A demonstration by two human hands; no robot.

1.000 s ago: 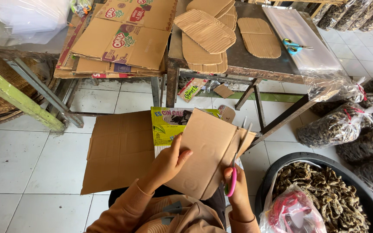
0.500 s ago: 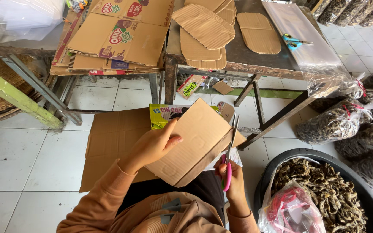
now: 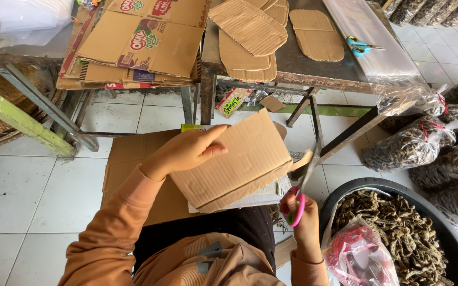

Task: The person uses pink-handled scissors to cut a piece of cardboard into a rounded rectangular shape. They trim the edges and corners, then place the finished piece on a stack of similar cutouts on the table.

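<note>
My left hand (image 3: 186, 151) grips the upper left edge of a brown corrugated cardboard piece (image 3: 239, 164) held over my lap. My right hand (image 3: 300, 217) is closed on pink-handled scissors (image 3: 304, 182), whose blades point up along the right edge of the cardboard. A narrow cardboard strip (image 3: 300, 160) sticks out beside the blades. Under the held piece lies a printed sheet, and a larger flat cardboard sheet (image 3: 128, 159) rests on the tiled floor below.
Cut rounded cardboard shapes (image 3: 250, 26) lie stacked on a dark table (image 3: 303, 69) ahead, with blue scissors (image 3: 361, 46) near them. Flattened printed boxes (image 3: 144, 37) sit on the left. A black tub (image 3: 451, 238) of dried brown material and tied plastic bags (image 3: 414, 145) stand at right.
The cardboard piece has turned and come closer to me. My left hand shifted to its upper left edge. The scissors stay at its right edge.
</note>
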